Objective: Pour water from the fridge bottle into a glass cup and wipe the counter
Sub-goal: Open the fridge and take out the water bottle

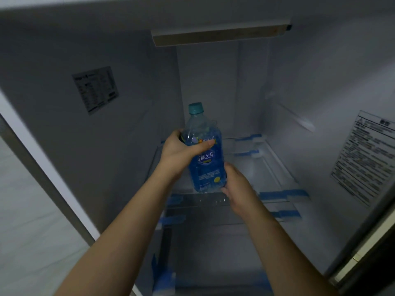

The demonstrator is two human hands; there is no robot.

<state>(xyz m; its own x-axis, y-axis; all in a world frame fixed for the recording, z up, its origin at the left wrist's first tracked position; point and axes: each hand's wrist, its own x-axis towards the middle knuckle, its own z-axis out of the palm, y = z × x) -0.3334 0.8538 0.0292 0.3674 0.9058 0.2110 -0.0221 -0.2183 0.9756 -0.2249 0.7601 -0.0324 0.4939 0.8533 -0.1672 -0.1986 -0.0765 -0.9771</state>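
Note:
A clear plastic bottle [206, 165] with a blue label and a teal cap stands upright inside the open fridge, just above a glass shelf [267, 167]. My left hand [181, 149] wraps around its upper body, thumb across the front. My right hand [235, 184] cups the bottle's lower right side and base. The bottle holds liquid up to near its shoulder. No glass cup and no counter are in view.
The fridge interior is dim and holds nothing else. Glass shelves carry blue tape strips [284, 194]. Stickers sit on the left wall [96, 89] and right wall [367, 157]. The fridge's left edge [42, 161] and a door seal [363, 253] frame the opening.

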